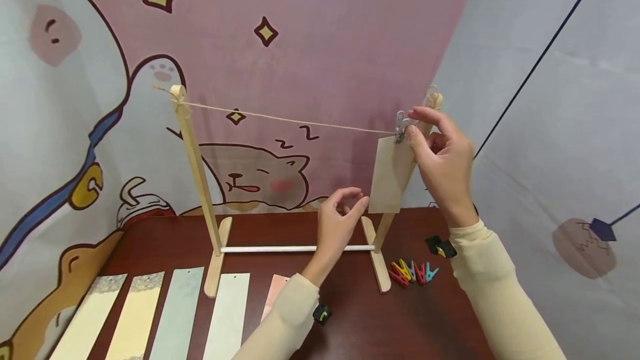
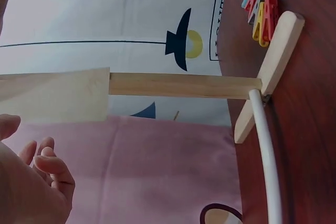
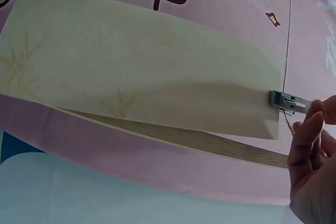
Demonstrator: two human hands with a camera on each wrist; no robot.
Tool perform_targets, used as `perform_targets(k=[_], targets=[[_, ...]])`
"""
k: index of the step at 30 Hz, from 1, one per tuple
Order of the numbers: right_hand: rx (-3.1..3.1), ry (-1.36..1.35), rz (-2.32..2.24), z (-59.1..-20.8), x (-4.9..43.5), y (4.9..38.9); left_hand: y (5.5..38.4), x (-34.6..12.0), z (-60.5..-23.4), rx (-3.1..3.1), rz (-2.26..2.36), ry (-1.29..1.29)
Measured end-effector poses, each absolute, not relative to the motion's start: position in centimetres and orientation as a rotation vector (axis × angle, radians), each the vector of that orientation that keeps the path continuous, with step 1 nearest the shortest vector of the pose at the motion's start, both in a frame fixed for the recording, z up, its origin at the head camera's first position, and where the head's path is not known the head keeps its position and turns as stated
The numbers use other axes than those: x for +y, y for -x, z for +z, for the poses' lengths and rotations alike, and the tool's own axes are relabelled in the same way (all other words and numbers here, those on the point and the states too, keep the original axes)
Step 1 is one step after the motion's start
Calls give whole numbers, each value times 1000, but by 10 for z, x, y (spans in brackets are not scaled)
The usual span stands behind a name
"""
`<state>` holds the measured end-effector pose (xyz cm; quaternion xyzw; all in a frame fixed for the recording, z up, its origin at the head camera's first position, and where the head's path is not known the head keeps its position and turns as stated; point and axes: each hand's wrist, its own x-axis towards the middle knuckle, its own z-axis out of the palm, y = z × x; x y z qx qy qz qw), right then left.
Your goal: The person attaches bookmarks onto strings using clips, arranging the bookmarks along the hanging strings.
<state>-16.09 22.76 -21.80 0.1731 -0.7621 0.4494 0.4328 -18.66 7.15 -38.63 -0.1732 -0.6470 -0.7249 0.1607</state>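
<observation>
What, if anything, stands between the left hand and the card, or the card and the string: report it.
Nothing visible does. Only a small gap shows between the left hand and the card's side edge. At the top, the gray clip grips the card right at the string.

Your right hand (image 1: 447, 163) is raised beside the grey clip (image 1: 399, 126), thumb and forefinger pinching its end. Your left hand (image 1: 337, 220) sits below and left of that clip, its fingers loosely curved
</observation>
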Motion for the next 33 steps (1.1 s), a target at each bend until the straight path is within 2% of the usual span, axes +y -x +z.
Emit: perform_targets(k=[9, 16, 33], targets=[[-1794, -439, 1148, -237, 233, 153, 170, 57, -405, -1917, -2093, 450], [-1783, -389, 1173, -251, 239, 147, 156, 43, -421, -2067, -2078, 323], [-1805, -355, 1215, -282, 248, 156, 133, -8, -437, -2292, -2030, 112]])
